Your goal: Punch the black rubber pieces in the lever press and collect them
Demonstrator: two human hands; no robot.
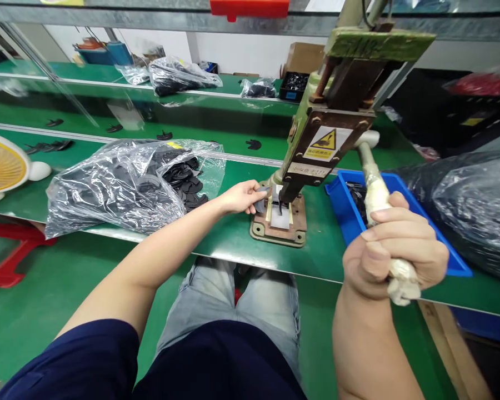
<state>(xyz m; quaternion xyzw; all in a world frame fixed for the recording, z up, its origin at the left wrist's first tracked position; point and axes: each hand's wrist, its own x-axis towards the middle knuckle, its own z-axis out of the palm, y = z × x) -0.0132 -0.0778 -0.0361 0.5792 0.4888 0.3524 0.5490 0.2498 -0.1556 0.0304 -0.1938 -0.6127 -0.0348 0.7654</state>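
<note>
My left hand (245,198) pinches a small dark grey curved piece (260,204) at the left side of the press base (299,219). Fingers wrapped round it, my right hand (395,239) grips the taped lever handle (377,194) of a green hand press (312,122). The press head reaches down close over a pale plate (280,218) on the base; a thin dark part shows there, too small to name. Left of my left hand, an open clear plastic bag (120,183) spills similar dark curved pieces (185,180) onto the green bench.
A blue bin (454,264) holding dark pieces stands right of the press, beside a large dark plastic-wrapped bundle (479,205). A fan (4,166) sits at the far left. Loose pieces (253,144) lie on the green surface behind, with bags (179,78) on the shelf beyond.
</note>
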